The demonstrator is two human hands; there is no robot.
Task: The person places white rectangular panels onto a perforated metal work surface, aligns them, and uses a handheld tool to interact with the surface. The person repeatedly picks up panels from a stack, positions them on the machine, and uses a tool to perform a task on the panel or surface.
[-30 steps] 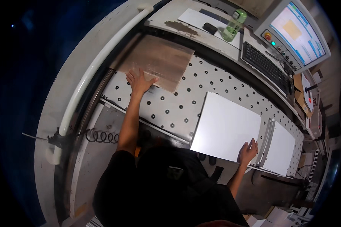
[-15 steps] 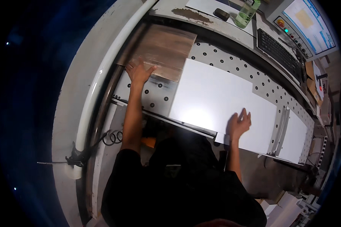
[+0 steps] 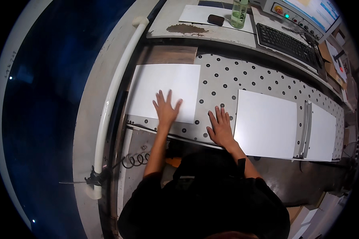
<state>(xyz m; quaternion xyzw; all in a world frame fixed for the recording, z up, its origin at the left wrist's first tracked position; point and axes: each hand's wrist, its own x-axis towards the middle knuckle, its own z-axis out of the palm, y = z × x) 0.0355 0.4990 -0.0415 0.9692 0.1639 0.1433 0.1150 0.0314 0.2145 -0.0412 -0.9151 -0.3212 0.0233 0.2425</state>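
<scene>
My left hand (image 3: pixel 166 109) lies with fingers spread on a white rectangular panel (image 3: pixel 159 77) at the left. That panel covers much of a brown wood-grain board (image 3: pixel 169 53), whose far strip still shows. Flat on the grey table (image 3: pixel 217 85), which is dotted with small dark round studs, my right hand (image 3: pixel 220 128) rests with its fingers stretched and holds nothing. It sits between the left panel and a second white panel (image 3: pixel 267 125), close to the latter's left edge. Further right lies another white panel (image 3: pixel 322 131), beside a grey metal strip (image 3: pixel 306 129).
A white tubular rail (image 3: pixel 111 93) runs along the table's left side, with a coiled cable (image 3: pixel 135 160) near its lower end. On the ledge behind stand a dark small block (image 3: pixel 215 20), a green-tinted bottle (image 3: pixel 239 15), a black keyboard (image 3: pixel 287 47) and a control panel (image 3: pixel 295 20) with buttons and screen.
One white panel has slid left, off the neighbouring panel and over the brown board. My left hand has moved from the board onto this panel; my right hand has shifted left onto the table.
</scene>
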